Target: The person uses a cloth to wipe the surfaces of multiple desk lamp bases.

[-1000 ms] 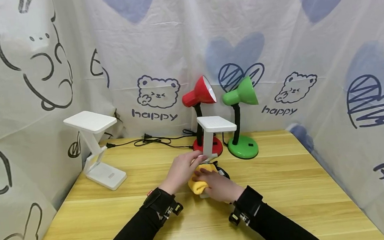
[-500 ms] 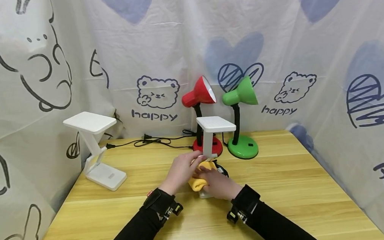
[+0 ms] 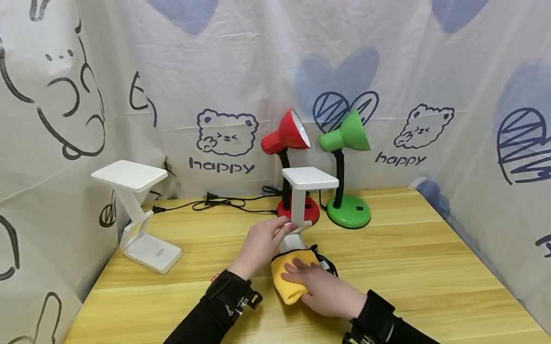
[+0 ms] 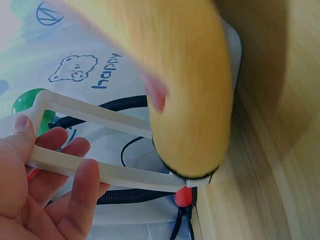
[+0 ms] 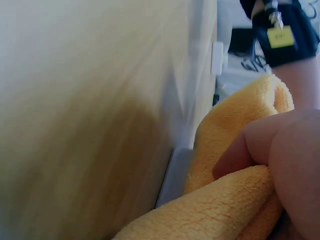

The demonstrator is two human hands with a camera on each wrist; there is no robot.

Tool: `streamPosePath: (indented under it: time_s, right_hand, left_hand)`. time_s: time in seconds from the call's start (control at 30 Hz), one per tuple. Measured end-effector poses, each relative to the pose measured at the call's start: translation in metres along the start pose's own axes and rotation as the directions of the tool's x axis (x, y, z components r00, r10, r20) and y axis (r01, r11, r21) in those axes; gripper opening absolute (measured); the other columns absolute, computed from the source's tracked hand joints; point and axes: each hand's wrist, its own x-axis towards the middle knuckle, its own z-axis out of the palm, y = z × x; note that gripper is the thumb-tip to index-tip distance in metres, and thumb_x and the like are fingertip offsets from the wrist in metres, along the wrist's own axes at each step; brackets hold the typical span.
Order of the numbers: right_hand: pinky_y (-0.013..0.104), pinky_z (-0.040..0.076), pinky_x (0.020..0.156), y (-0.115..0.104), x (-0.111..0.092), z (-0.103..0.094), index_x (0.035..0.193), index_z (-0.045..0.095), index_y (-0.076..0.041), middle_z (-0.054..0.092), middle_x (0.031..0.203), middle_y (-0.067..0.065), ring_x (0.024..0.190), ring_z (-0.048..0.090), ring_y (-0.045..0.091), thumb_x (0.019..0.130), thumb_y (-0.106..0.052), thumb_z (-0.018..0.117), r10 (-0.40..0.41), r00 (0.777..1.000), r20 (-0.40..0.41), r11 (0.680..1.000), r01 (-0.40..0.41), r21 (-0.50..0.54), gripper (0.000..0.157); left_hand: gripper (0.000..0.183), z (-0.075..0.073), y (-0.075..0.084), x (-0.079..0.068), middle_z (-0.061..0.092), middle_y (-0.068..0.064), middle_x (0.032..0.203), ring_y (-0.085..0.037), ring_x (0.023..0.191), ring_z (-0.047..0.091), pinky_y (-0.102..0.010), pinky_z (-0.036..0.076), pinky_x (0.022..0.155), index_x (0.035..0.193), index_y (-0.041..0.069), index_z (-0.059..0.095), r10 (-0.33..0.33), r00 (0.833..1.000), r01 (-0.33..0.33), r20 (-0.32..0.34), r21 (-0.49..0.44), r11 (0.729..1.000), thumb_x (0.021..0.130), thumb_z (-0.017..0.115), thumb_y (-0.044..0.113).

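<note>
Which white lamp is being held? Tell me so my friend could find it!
On the wooden table, find the red lamp at the back. Right in front of it stands a white lamp with a flat top. Unlike the other white lamp at the far left, this one is gripped by the left hand.

Held lamp (image 3: 310, 177) blocks ahead (right tabletop (image 3: 421, 268) leaves room).

I can read "happy" (image 3: 222, 164) under two bears (image 3: 226, 131) and again at the right on the white cloth (image 3: 228, 78), but the yellow tag (image 5: 280, 37) on my left wristband (image 5: 305, 42) is blurry.
</note>
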Motion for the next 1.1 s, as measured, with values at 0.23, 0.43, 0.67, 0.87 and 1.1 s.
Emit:
streamPosePath:
  time_s: [0.23,0.43,0.67,0.87,1.1]
  right_hand:
    - [0.055,0.028,0.096,-0.011,-0.019,0.002,0.137,0.039,-0.023,0.032,0.143,0.003,0.133,0.021,0.022,0.088,-0.011,0.056,-0.030,0.999,0.028,0.999,0.029,0.038,0.054]
    - [0.055,0.027,0.096,-0.011,-0.016,0.003,0.136,0.042,-0.023,0.031,0.144,0.003,0.133,0.021,0.022,0.086,-0.010,0.055,-0.016,1.000,0.015,1.000,0.016,0.022,0.052]
    - [0.053,0.027,0.098,-0.003,0.002,0.003,0.134,0.045,-0.024,0.034,0.142,0.002,0.133,0.024,0.022,0.085,-0.010,0.053,0.035,0.999,-0.012,0.999,-0.034,0.005,0.051]
    - [0.055,0.029,0.096,0.009,0.020,0.002,0.134,0.045,-0.022,0.037,0.141,0.005,0.131,0.027,0.026,0.088,-0.015,0.051,0.019,0.998,-0.068,0.999,-0.021,-0.030,0.047]
    - [0.051,0.029,0.097,0.025,0.044,0.001,0.135,0.044,-0.020,0.037,0.140,0.004,0.129,0.031,0.027,0.090,-0.023,0.052,0.032,0.994,-0.103,0.999,-0.035,-0.022,0.046]
  left_hand:
    - [0.021,0.000,0.001,-0.001,0.059,0.017,0.089,-0.004,0.073,0.055,-0.028,0.043,0.063,0.098,0.033,0.058,0.014,1.000,-0.014,-0.011,-0.001,1.000,0.096,0.039,0.040]
    - [0.020,-0.001,0.002,-0.002,0.059,0.019,0.088,-0.002,0.072,0.054,-0.027,0.042,0.063,0.097,0.034,0.058,0.018,1.000,-0.018,-0.025,0.006,1.000,0.096,0.040,0.040]
    - [0.019,-0.001,0.003,-0.002,0.061,0.016,0.089,-0.003,0.071,0.054,-0.028,0.042,0.063,0.096,0.033,0.059,0.026,0.999,-0.027,-0.021,-0.009,1.000,0.095,0.041,0.040]
    - [0.017,-0.002,0.003,-0.002,0.059,0.017,0.086,-0.006,0.066,0.051,-0.028,0.039,0.060,0.096,0.033,0.058,0.036,0.999,-0.036,-0.028,-0.002,0.999,0.095,0.042,0.038]
    - [0.017,0.000,0.002,-0.002,0.056,0.018,0.079,-0.006,0.059,0.047,-0.027,0.037,0.056,0.093,0.030,0.059,0.046,0.998,-0.046,-0.052,0.006,0.999,0.095,0.044,0.038]
